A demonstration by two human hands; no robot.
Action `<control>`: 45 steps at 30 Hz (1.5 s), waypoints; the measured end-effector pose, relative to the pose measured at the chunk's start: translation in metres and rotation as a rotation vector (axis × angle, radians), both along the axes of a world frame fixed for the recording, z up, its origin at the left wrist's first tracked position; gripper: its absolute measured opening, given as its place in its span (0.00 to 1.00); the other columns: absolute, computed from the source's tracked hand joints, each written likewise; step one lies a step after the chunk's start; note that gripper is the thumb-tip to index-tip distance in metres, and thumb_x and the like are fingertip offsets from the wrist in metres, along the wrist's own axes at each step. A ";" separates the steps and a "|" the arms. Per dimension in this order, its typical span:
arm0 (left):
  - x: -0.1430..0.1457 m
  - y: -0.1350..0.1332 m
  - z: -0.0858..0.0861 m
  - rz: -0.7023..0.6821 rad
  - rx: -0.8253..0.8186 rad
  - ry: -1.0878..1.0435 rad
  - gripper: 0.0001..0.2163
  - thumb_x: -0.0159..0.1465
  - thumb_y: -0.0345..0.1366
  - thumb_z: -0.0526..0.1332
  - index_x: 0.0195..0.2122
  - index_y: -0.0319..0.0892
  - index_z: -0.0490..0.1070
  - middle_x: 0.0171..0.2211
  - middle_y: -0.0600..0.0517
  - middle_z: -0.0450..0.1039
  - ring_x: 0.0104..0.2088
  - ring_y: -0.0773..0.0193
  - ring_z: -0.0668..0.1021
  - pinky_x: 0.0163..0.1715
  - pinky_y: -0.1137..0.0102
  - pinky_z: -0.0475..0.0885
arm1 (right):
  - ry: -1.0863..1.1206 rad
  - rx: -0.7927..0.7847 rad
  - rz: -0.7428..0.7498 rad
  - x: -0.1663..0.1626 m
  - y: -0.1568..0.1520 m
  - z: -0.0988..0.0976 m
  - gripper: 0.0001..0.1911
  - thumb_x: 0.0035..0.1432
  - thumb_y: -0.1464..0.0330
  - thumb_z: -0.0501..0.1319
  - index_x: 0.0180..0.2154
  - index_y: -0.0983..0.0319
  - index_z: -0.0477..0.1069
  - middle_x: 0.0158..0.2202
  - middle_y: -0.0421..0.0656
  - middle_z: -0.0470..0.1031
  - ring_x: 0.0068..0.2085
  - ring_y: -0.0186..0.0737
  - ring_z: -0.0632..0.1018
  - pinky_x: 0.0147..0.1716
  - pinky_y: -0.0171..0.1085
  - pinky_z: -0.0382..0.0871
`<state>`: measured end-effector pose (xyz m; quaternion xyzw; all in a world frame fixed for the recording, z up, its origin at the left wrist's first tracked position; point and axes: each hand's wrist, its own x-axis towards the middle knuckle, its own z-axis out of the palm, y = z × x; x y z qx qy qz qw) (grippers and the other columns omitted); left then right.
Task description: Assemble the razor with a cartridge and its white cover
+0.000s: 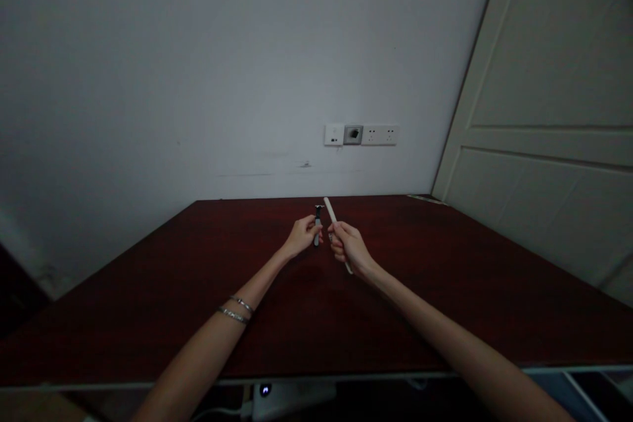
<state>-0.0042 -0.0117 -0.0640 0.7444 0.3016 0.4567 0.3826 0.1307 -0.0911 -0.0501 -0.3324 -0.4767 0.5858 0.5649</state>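
Observation:
My left hand (299, 236) is closed around a small razor (317, 223) with a grey handle, a dark neck and a T-shaped head at its upper end. The razor stands nearly upright in my fingers, over the middle of the dark red table (237, 231). Just to the right, my right hand (351, 245) grips a slim white stick (329, 208), tilted up to the left. Its lower end shows below my palm, and its exact kind is unclear. Stick and razor are close together with a narrow gap between them.
Behind the table is a pale wall with a row of sockets (378, 135). A white panelled door (554, 165) borders the right side. Below the table's front edge, a white device (291, 401) with a small light and cables is partly visible.

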 end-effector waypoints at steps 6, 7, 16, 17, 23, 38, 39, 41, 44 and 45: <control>0.001 -0.004 0.004 0.033 0.027 0.024 0.06 0.57 0.36 0.57 0.29 0.37 0.65 0.22 0.54 0.69 0.21 0.70 0.72 0.22 0.76 0.66 | 0.033 -0.026 0.024 -0.008 0.004 -0.001 0.19 0.46 0.52 0.59 0.27 0.60 0.57 0.12 0.27 0.51 0.11 0.21 0.48 0.09 0.23 0.38; 0.000 -0.004 0.004 0.042 0.027 0.026 0.06 0.57 0.35 0.56 0.29 0.37 0.65 0.22 0.54 0.68 0.21 0.70 0.72 0.22 0.76 0.65 | 0.034 -0.022 0.031 -0.009 0.004 -0.001 0.19 0.47 0.53 0.59 0.27 0.60 0.57 0.12 0.27 0.51 0.11 0.21 0.48 0.09 0.23 0.38; 0.000 -0.001 0.005 0.068 0.045 0.021 0.05 0.55 0.34 0.57 0.26 0.38 0.64 0.21 0.54 0.68 0.22 0.70 0.71 0.23 0.76 0.64 | 0.037 0.000 0.004 -0.015 0.003 -0.003 0.19 0.47 0.52 0.59 0.26 0.60 0.56 0.12 0.27 0.50 0.11 0.21 0.48 0.09 0.23 0.38; -0.001 -0.002 0.006 0.062 0.033 0.024 0.05 0.55 0.34 0.57 0.26 0.38 0.64 0.21 0.54 0.68 0.21 0.70 0.71 0.23 0.76 0.64 | 0.052 0.012 -0.008 -0.015 0.003 -0.002 0.19 0.47 0.53 0.59 0.27 0.60 0.56 0.12 0.26 0.50 0.11 0.21 0.48 0.09 0.23 0.38; -0.001 -0.003 0.008 0.062 0.079 0.041 0.04 0.55 0.33 0.56 0.25 0.37 0.63 0.21 0.55 0.65 0.22 0.71 0.68 0.22 0.77 0.62 | 0.029 0.007 -0.006 -0.021 0.002 -0.006 0.18 0.48 0.53 0.58 0.27 0.59 0.56 0.13 0.27 0.51 0.11 0.22 0.49 0.08 0.24 0.39; -0.001 0.002 0.001 0.080 0.098 0.060 0.04 0.55 0.32 0.56 0.27 0.37 0.65 0.22 0.55 0.66 0.23 0.71 0.67 0.23 0.78 0.61 | 0.055 -0.009 -0.025 -0.026 -0.001 -0.005 0.19 0.48 0.53 0.58 0.26 0.59 0.55 0.13 0.27 0.50 0.11 0.21 0.49 0.09 0.24 0.39; -0.001 0.001 0.002 0.081 0.097 0.064 0.03 0.55 0.31 0.55 0.27 0.36 0.65 0.22 0.55 0.66 0.23 0.71 0.67 0.23 0.78 0.61 | 0.035 -0.020 -0.017 -0.026 0.000 -0.005 0.18 0.48 0.53 0.58 0.26 0.59 0.55 0.13 0.27 0.50 0.11 0.22 0.49 0.09 0.24 0.39; 0.000 -0.001 0.003 0.087 0.083 0.070 0.03 0.54 0.30 0.55 0.26 0.36 0.65 0.22 0.55 0.66 0.23 0.71 0.68 0.23 0.77 0.62 | -0.008 -0.030 0.021 -0.024 0.001 -0.005 0.18 0.48 0.53 0.58 0.27 0.59 0.55 0.13 0.27 0.50 0.11 0.22 0.49 0.08 0.24 0.39; 0.000 -0.002 0.004 0.071 0.075 0.056 0.04 0.55 0.32 0.55 0.27 0.36 0.65 0.22 0.54 0.67 0.23 0.71 0.68 0.23 0.77 0.62 | 0.004 0.014 0.007 -0.022 0.003 -0.005 0.18 0.48 0.52 0.57 0.27 0.59 0.56 0.13 0.27 0.51 0.11 0.21 0.49 0.09 0.24 0.39; 0.000 -0.002 0.004 0.066 0.081 0.051 0.04 0.55 0.32 0.55 0.28 0.37 0.65 0.22 0.55 0.67 0.23 0.71 0.68 0.23 0.77 0.62 | 0.013 0.030 -0.021 -0.022 0.003 -0.005 0.19 0.48 0.52 0.57 0.26 0.59 0.55 0.13 0.27 0.51 0.11 0.21 0.48 0.09 0.24 0.39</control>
